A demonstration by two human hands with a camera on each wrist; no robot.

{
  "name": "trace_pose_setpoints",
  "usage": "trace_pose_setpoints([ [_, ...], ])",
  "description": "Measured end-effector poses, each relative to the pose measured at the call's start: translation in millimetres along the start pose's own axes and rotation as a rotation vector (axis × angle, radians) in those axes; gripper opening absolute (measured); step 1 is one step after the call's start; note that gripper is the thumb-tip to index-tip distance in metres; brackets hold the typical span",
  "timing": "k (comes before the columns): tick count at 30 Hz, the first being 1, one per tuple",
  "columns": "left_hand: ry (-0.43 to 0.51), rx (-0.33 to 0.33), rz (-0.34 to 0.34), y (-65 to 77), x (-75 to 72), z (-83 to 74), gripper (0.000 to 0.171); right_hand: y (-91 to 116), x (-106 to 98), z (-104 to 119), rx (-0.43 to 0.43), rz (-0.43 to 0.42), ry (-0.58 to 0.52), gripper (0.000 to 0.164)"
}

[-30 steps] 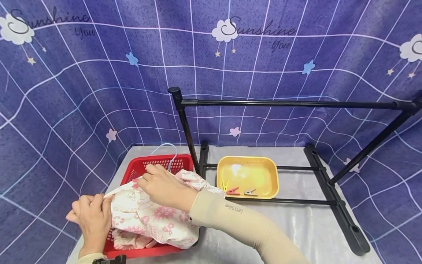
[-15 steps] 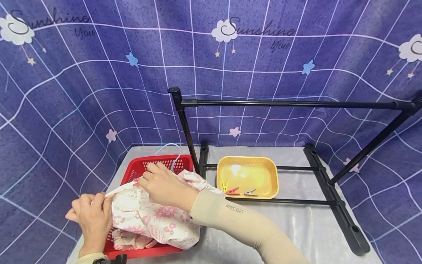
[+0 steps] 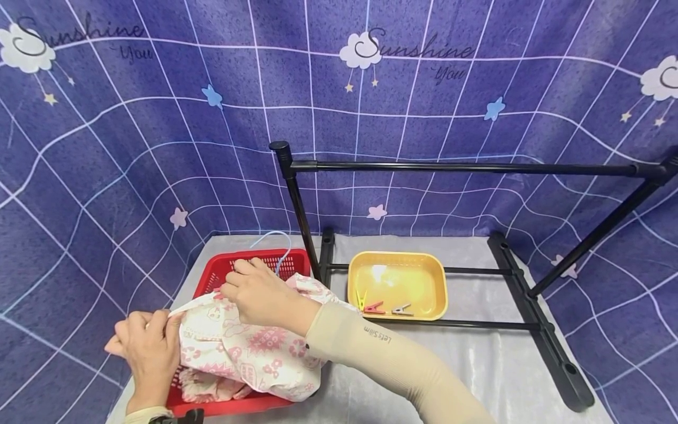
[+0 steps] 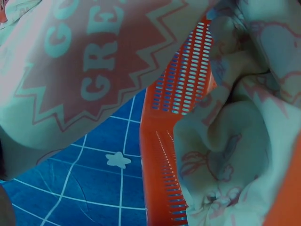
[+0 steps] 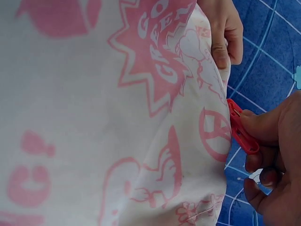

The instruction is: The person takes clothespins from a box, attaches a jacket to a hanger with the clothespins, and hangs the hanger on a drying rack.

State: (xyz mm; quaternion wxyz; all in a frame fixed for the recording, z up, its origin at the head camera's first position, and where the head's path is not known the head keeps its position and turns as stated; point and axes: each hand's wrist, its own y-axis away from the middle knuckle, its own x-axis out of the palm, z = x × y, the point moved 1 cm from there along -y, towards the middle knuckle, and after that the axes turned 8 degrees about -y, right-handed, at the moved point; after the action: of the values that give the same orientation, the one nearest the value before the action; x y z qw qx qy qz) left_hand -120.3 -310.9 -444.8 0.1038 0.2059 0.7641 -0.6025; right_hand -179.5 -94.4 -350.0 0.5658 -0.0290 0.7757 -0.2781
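Note:
My left hand (image 3: pixel 148 347) pinches the edge of a white garment (image 3: pixel 254 353) with pink print, stretched above a red basket (image 3: pixel 238 406). In the right wrist view, my right hand (image 5: pixel 273 155) holds a red clothespin (image 5: pixel 242 132) between thumb and fingers, its front end at the garment's edge. The left hand (image 5: pixel 228 35) grips that same edge farther up in that view. A light blue hanger hook (image 3: pixel 283 250) rises behind the right hand; the cloth hides the rest of it. More pink-patterned cloth (image 4: pixel 235 150) lies in the basket.
A black rack with a top rail (image 3: pixel 450 168) stands right of the basket. On its lower bars sits a yellow tray (image 3: pixel 397 277) with a yellow clothespin (image 3: pixel 362 299), a pink one and a grey one. A blue gridded curtain (image 3: pixel 402 118) hangs behind.
The hanger hook has shifted slightly to the right. The right hand has moved a little, with the garment's folds changing slightly. The left hand stays about where it was.

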Motion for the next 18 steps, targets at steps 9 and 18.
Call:
trace_pose_setpoints([
  [9, -0.003, 0.009, -0.002, -1.7, 1.7, -0.7, 0.054, -3.5, -7.1, 0.8, -0.039, 0.089, 0.039, 0.019],
  [18, -0.006, 0.014, -0.006, -0.5, 2.3, -0.3, 0.053, -6.3, -10.3, 0.0, -0.053, 0.093, 0.021, 0.016],
])
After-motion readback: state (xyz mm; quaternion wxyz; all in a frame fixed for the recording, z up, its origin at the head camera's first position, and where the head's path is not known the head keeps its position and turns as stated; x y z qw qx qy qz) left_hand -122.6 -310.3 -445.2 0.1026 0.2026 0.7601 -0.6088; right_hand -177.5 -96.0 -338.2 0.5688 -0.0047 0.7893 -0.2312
